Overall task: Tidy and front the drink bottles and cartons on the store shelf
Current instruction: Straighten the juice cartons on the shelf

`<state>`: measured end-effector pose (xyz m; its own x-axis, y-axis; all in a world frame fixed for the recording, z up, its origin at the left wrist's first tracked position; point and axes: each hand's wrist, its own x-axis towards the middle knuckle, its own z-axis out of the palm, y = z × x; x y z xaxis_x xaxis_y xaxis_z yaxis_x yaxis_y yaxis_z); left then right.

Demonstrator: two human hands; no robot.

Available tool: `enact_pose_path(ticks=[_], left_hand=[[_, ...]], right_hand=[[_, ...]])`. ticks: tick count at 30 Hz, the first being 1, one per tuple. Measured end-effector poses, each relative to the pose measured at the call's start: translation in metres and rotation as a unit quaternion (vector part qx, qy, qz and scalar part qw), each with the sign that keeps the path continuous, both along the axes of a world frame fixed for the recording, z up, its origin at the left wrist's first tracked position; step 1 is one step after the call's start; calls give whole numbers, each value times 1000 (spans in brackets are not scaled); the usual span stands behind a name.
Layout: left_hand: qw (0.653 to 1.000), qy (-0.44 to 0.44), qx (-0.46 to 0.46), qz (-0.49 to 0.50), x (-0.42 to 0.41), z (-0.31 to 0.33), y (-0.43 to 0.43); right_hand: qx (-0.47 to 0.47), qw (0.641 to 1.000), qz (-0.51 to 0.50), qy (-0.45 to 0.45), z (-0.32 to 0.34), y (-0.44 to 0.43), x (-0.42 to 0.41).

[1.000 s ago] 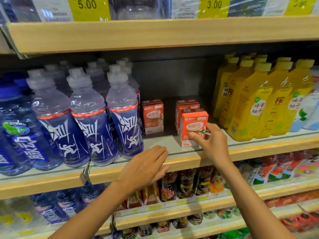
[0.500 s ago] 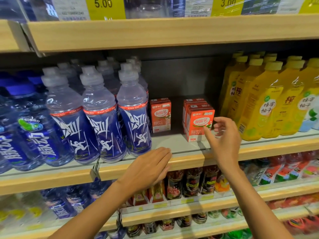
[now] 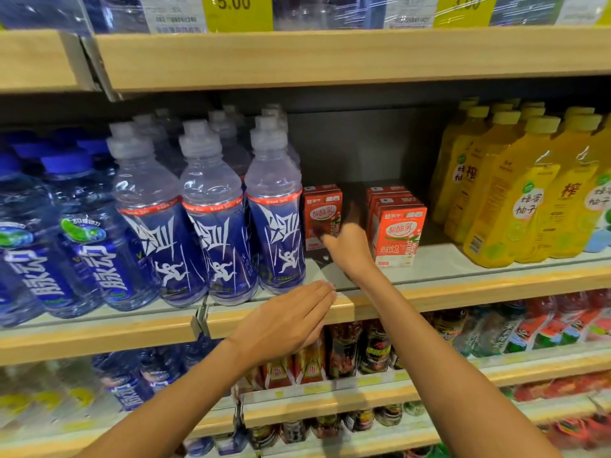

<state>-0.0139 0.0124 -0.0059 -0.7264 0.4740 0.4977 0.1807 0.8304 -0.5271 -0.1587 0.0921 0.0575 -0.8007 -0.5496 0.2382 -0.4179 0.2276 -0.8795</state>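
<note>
cartons (image 3: pixel 398 236) red-orange, white base | bottles (image 3: pixel 506 193) yellow | bottles (image 3: pixel 215 223) clear, blue labels

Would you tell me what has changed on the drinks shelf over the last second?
The right hand left the front carton of the right-hand row and swung left to the lone carton by the blue bottles; blur hides any grip. The left hand stays resting on the shelf edge; nothing else has moved.

Red cartons (image 3: pixel 400 233) upright, blue bottles (image 3: pixel 215 226) at left
</note>
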Motion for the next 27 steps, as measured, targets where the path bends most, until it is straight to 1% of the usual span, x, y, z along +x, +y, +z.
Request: enact_pose_path(ticks=[1, 4, 11, 17, 22, 27], left_hand=[[1000, 2, 0, -2, 0, 0, 0], [1000, 7, 1, -7, -1, -2, 0], [1000, 7, -5, 2, 1, -1, 1], [1000, 13, -14, 4, 2, 1, 4], [1000, 9, -7, 8, 2, 0, 4], [1000, 4, 1, 8, 3, 2, 5]], right_hand=[[-21, 1000, -2, -15, 0, -2, -2], [-61, 998, -19, -5, -3, -3, -3], [-48, 998, 5, -38, -4, -5, -8], [-68, 997, -19, -32, -7, -5, -6], [-70, 995, -6, -75, -7, -7, -7], [-28, 998, -36, -52, -8, -9, -9]])
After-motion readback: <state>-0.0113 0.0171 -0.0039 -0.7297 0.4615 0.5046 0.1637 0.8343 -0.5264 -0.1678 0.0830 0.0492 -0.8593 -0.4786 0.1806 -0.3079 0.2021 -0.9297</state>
